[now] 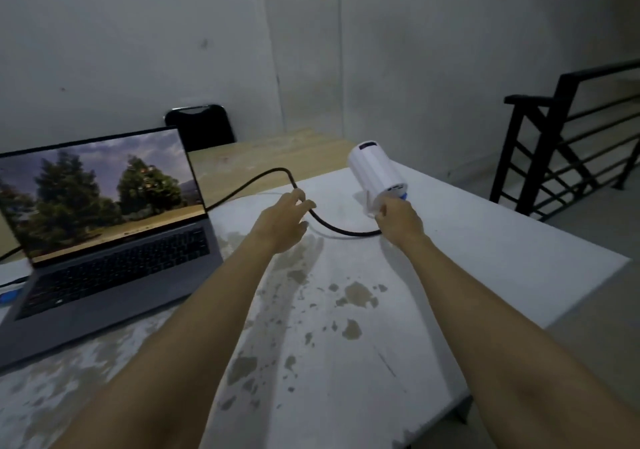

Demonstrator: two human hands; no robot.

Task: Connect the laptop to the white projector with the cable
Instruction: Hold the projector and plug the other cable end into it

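An open grey laptop [114, 241] stands at the left of the table, its screen lit with trees. A black cable [249, 184] runs from the laptop's right side in an arc across the table. My left hand [282, 222] has its fingers around the cable mid-length. My right hand [398, 220] is closed on the cable's far end, pressed against the rear face of the white cylindrical projector [375, 171]. The plug itself is hidden by my fingers. The projector lies tilted on its stand, lens end pointing away.
The worn white table [467, 258] ends close on the right, with a drop beyond. A black metal stair railing [568, 144] stands at right. A black chair back [201, 125] rises behind the laptop. A wooden tabletop [277, 154] extends farther back. Blue item at far left [8, 296].
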